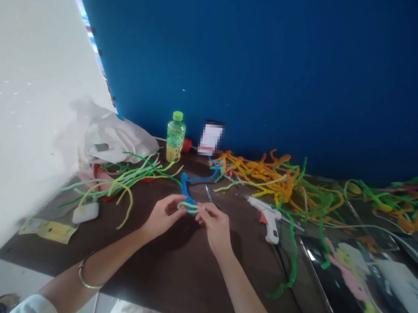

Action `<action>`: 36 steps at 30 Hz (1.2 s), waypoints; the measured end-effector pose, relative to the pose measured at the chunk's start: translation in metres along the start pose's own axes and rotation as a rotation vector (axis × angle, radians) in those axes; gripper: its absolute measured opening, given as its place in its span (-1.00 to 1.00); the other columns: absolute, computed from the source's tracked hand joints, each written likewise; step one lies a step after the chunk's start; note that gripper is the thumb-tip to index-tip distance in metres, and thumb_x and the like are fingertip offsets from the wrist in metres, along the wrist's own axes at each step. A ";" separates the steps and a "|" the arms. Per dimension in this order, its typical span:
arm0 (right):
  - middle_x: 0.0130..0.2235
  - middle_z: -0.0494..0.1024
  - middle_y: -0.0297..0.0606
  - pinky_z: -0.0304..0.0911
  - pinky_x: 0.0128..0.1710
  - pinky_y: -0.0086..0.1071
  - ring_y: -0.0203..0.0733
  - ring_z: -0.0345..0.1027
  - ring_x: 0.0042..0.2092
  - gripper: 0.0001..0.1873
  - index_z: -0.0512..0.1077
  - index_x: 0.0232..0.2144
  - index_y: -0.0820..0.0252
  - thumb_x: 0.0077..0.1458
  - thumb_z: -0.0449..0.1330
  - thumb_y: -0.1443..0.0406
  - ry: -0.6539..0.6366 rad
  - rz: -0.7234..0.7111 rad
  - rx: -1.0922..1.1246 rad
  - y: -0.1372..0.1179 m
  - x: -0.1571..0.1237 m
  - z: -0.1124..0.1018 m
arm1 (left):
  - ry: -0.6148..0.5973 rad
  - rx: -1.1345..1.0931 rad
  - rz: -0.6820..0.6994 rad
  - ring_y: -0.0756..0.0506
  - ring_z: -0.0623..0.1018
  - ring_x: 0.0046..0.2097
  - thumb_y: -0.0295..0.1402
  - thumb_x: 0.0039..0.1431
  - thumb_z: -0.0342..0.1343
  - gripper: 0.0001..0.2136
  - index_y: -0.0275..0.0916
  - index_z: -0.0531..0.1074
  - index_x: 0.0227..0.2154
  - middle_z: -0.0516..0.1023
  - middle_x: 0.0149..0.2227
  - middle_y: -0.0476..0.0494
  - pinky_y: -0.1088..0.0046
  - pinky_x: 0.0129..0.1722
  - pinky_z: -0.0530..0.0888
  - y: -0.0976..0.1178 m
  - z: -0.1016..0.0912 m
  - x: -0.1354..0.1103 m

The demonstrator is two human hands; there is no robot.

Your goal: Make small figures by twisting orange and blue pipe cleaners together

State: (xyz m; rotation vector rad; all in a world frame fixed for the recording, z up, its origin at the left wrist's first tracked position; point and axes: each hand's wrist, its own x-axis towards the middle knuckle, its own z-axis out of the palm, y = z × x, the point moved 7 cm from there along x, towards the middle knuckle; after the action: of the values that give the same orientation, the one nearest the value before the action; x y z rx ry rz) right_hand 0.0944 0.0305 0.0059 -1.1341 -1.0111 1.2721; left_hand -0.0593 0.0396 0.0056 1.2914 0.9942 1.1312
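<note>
Between my fingertips, above the dark table, is a pale green pipe cleaner (190,209) bent into a flat loop. My left hand (165,215) pinches its left end, with thumb and forefinger closed. At the loop's right end, my right hand (215,223) has its fingers pinched together on it. Just behind the loop lie blue pipe cleaners (186,189), a bundle that partly overlaps it in view; I cannot tell whether they touch. Near the bundle a thin metal tool (208,192) lies on the table, its kind unclear.
A green-capped bottle (175,140) and a propped phone (211,137) stand at the back. Green pipe cleaners (146,171) lie left, orange ones (264,171) right. A glue gun (269,220) with a cord, a dark tablet (332,282) and a white case (85,213) lie around.
</note>
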 end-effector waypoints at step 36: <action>-0.55 0.51 -0.26 0.32 -0.54 -0.44 -0.29 0.39 -0.53 -0.74 0.47 -0.49 0.29 -0.21 0.31 0.19 -0.076 0.188 0.027 0.004 0.002 -0.006 | -0.195 0.629 0.621 -0.01 0.52 -0.25 -0.44 0.10 0.00 -0.89 -0.29 0.43 -0.38 0.54 -0.30 -0.21 0.48 -0.25 0.46 0.040 -0.005 -0.006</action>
State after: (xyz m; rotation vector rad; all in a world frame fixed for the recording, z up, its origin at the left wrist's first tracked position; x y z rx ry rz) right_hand 0.0993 0.0319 0.0010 -1.1893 -0.9578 1.4838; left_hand -0.0682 0.0323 0.0449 2.2840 0.8482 1.1454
